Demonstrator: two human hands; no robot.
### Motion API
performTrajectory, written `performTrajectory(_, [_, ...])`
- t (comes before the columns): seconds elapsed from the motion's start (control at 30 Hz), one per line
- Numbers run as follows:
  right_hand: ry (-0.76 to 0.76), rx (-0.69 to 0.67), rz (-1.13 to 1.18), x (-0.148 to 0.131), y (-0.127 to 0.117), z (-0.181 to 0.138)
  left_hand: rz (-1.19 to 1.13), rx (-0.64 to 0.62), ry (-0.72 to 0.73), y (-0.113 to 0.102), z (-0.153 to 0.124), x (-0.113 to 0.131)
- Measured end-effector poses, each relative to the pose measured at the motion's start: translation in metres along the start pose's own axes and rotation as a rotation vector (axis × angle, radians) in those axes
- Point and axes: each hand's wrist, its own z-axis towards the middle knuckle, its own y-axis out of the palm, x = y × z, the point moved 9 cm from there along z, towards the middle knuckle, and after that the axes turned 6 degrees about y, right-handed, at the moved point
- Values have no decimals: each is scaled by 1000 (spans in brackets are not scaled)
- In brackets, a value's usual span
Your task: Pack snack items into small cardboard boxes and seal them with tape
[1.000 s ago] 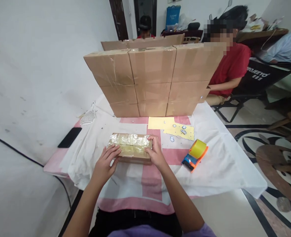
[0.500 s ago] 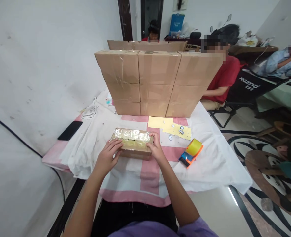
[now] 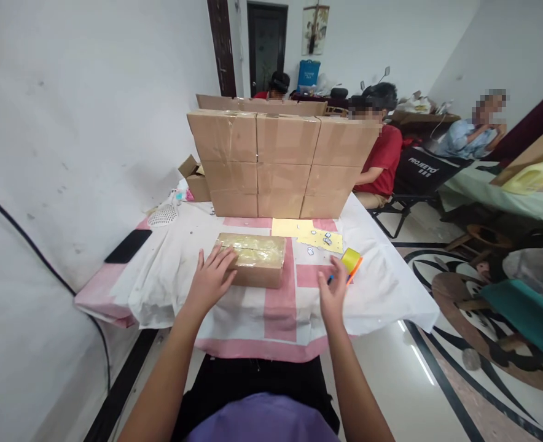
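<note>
A small cardboard box [image 3: 258,276] lies on the table, its top covered with shiny clear tape. My left hand [image 3: 214,273] rests on the box's left end with the fingers spread. Off to the right, my right hand [image 3: 332,290] is apart from the box, thumb and fingers parted, with nothing seen between them. It is right by the tape dispenser [image 3: 351,260], which carries a yellowish roll on an orange frame; the hand hides part of it. Beyond the box lie yellow paper sheets [image 3: 292,228] with small white pieces on them.
Stacked cardboard boxes [image 3: 282,147] form a wall across the table's back. A black phone [image 3: 128,246] and a white perforated object [image 3: 163,215] lie at the left. One person in red [image 3: 384,159] sits beyond the boxes at the right; others sit farther back.
My right hand has let go of the box and moved right to the tape dispenser. My left hand stays on the box, its fingers now more spread. The camera view has shifted.
</note>
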Motion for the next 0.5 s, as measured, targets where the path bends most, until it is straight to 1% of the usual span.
performTrajectory(0.07, [-31, 257, -86, 11, -61, -3, 12, -11, 23, 0, 6, 7])
performTrajectory(0.1, [-11, 342, -95, 23, -86, -1, 15, -15, 34, 0, 9, 11])
performTrajectory(0.13, [30, 376, -73, 38, -103, 3, 16, -16, 45, 1, 13, 15])
performTrajectory(0.17, [80, 370, -35, 55, -114, 10, 15, -17, 51, 3, 17, 19])
performTrajectory(0.23, [172, 278, 45, 86, -118, 24, 8, -22, 53, 8, 23, 26])
performTrajectory(0.3, [217, 177, 72, 108, -110, 34, -1, -32, 41, 13, 27, 31])
performTrajectory(0.4, [232, 72, 44, 124, -93, 35, -10, -48, 13, 20, 27, 34])
performTrajectory(0.5, [232, 13, -20, 128, -83, 29, -12, -56, -4, 24, 23, 34])
